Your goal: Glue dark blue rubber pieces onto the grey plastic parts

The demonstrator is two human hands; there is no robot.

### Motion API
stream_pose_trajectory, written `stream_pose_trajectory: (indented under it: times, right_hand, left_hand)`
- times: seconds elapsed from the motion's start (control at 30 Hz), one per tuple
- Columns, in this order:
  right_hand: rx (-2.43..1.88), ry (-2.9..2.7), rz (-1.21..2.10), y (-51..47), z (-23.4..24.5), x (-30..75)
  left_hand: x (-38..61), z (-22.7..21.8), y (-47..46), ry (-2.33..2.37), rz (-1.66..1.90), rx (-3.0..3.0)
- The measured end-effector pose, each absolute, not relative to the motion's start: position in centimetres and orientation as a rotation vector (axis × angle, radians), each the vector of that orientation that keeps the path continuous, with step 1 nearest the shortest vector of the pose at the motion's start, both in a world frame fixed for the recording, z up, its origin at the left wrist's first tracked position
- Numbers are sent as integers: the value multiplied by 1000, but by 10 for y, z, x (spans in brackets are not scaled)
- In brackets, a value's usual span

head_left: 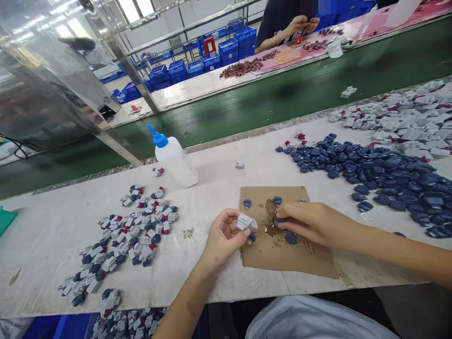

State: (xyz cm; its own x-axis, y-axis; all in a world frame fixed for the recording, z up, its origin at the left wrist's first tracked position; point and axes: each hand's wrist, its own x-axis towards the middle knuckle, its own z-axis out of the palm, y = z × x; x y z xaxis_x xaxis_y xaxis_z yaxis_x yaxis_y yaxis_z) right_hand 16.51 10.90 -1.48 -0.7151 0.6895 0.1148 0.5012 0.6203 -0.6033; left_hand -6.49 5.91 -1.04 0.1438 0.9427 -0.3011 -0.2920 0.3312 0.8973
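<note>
1. Left hand: thumb and fingers gripping a grey part over the cardboard's left edge.
2. Right hand: fingertips pinching a navy piece, partly hidden, at the brown puddle on the cardboard.
3. White bottle: between mixed pile and green belt.
4. Navy pile, grey pile: beyond the right forearm.

Left forearm crosses near edge of tabletop; left hand palm up, fingers curled, thumb pinching. Right forearm slants in from right, right hand palm down, fingertips pinched.
</note>
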Motion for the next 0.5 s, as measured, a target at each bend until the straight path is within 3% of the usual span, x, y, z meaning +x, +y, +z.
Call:
stream_pose_trajectory:
  times: [0.2, 0.5]
  right_hand:
    - [-1008, -2031, 1064, 102, 6, 143]
    - [-932, -2095, 1111, 100, 3, 133]
  left_hand:
    - [-65, -13, 58, 1054, 1026, 733]
    - [-63, -15, 58, 1026, 1014, 704]
